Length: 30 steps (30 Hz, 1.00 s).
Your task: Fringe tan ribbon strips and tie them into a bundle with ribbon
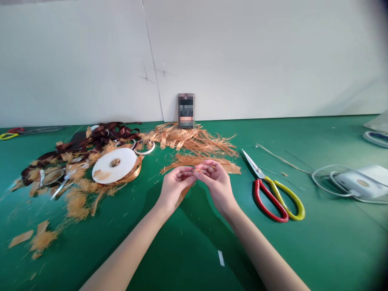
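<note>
Both hands meet over the green table, fingertips pinched together in front of me. My left hand (174, 188) is closed on a piece of tan ribbon (183, 195), part of which shows below its fingers. My right hand (218, 186) is pinched at the same spot, its thumb and fingers touching the left fingertips; what lies between them is too small to make out. Just beyond the hands lies a bundle of frayed tan ribbon (232, 166). Behind it is a larger pile of fringed ribbon strips (194, 139).
Scissors (271, 186) with red and yellow handles lie at right, beside a white device with a cable (363, 182). At left are a white ribbon spool (113, 165), dark brown ribbon (87, 141) and loose fluff (77, 204). A phone-like object (186, 111) leans on the wall.
</note>
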Available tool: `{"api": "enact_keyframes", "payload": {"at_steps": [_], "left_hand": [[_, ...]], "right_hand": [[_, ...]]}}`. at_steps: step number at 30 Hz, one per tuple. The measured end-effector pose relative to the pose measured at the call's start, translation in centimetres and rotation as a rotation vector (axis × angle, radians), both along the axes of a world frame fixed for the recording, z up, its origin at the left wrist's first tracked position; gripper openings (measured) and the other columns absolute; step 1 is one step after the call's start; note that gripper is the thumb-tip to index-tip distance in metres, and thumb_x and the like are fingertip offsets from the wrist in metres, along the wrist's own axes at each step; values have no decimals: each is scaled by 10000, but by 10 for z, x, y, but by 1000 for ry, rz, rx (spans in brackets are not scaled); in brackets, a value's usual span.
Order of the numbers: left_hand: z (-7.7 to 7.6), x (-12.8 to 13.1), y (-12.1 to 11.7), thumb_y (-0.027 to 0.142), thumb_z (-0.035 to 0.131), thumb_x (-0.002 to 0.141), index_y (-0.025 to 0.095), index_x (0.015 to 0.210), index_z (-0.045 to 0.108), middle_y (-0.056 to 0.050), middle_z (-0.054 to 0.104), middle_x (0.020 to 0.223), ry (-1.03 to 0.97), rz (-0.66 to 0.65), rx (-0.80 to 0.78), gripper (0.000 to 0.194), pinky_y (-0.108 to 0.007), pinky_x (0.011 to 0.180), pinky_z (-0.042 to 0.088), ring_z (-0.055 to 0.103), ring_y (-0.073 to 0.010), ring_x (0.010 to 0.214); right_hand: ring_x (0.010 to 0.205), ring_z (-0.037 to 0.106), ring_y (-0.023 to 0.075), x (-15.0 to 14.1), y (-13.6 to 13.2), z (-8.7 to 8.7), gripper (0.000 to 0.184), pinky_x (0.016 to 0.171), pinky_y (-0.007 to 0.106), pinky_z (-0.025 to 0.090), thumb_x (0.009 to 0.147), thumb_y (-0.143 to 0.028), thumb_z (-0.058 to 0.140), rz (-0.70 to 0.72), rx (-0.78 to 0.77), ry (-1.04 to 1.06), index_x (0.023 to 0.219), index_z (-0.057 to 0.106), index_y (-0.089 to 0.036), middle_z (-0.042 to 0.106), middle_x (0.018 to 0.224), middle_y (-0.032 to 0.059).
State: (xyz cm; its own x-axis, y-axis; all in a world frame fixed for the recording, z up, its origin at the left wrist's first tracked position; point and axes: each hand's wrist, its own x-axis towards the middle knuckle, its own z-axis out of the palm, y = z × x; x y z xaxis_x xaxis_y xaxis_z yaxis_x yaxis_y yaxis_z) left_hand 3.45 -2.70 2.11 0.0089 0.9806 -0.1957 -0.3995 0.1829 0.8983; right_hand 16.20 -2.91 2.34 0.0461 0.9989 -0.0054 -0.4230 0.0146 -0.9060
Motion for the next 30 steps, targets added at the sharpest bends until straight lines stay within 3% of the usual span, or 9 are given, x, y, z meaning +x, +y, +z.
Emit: {"api": "enact_keyframes", "payload": {"at_steps": [4,10,13,16,19,25,30], "left_hand": [[-3,-1,1,141,833,558,143,811,707,-30,721,777,-5,-2,2,284,-284,802,507,659,-141,771],[-4,-2,2,158,838,564,142,810,708,-29,723,778,7,33,-1,279,-271,806,520,667,-133,775],[-4,-3,2,163,840,552,142,802,703,-22,720,762,10,33,-2,286,-268,806,523,670,-132,771],[-4,-2,2,174,840,537,143,792,697,-18,719,758,21,29,6,294,-275,799,526,672,-138,768],[-3,-2,2,180,842,534,138,772,695,-26,720,732,60,23,16,283,-272,758,527,669,-142,729],[0,-3,-1,196,817,579,147,762,690,-23,715,697,234,13,85,228,-246,687,525,658,-133,682],[-3,-4,0,235,841,561,142,775,681,-30,715,726,175,27,73,283,-271,733,525,676,-161,745]], "right_hand": [[779,645,125,3,0,1,402,777,289,525,641,-197,791,-50,38,-76,908,492,-237,670,811,-25],[837,642,141,7,1,6,313,870,335,509,711,-200,720,-208,103,-82,900,475,-244,659,829,-19],[845,640,144,6,1,4,317,859,338,508,699,-192,713,-159,111,-89,901,474,-243,646,882,-9],[752,627,130,3,2,-1,332,737,318,521,686,-184,705,-91,151,-192,912,467,-237,620,904,-5],[689,596,120,2,3,-7,335,678,308,506,691,-154,687,-107,183,-267,927,464,-235,596,846,-21],[756,586,135,6,3,-6,334,739,316,474,707,-78,641,-269,259,-375,941,462,-236,575,788,-35],[765,584,130,12,4,-4,283,765,322,475,744,-117,647,-442,259,-358,911,453,-237,572,817,-23]]}}
